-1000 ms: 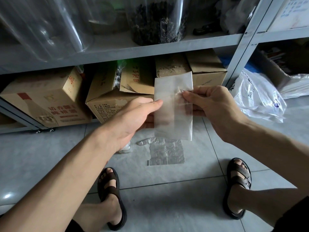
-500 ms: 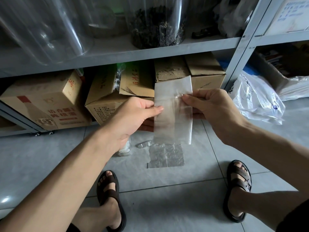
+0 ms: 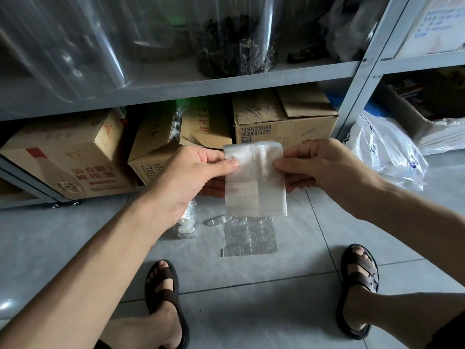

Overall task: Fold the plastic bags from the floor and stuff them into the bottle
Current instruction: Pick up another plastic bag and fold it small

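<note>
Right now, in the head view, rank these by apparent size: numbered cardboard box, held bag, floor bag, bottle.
1. numbered cardboard box
2. held bag, nearer the camera, so its lead over the next is unsure
3. floor bag
4. bottle, mostly hidden behind the left hand

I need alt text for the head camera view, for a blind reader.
The left hand and right hand pinch a folded clear plastic bag by its upper sides above a tiled floor. A second bag lies flat on the floor below, in front of a shelf with cardboard boxes.
</note>
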### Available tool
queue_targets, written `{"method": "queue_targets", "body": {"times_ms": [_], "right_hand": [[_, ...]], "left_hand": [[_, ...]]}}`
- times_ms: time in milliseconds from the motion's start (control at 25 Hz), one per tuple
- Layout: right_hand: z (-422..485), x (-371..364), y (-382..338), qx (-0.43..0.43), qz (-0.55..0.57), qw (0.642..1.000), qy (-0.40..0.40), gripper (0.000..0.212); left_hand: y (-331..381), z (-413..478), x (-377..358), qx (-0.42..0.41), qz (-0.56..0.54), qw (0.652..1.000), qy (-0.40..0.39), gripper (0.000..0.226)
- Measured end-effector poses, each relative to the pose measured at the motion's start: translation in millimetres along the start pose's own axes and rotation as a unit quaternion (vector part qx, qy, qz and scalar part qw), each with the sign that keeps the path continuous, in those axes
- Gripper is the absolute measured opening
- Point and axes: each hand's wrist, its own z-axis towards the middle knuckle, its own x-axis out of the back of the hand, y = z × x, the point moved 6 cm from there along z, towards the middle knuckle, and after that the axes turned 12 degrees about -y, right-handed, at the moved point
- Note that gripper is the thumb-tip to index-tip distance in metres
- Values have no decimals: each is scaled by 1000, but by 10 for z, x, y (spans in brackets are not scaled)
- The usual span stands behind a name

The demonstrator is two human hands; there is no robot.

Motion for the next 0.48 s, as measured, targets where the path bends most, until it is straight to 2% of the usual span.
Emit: {"method": "queue_targets", "body": {"times_ms": [160, 480], "right_hand": [[24, 10, 6, -2, 28, 1000, -5, 25], [36, -8, -20, 10, 67, 998, -15, 10]], "left_hand": [[3, -7, 16, 7, -34, 999, -6, 16], [59, -41, -13, 11, -77, 997, -17, 8]]}}
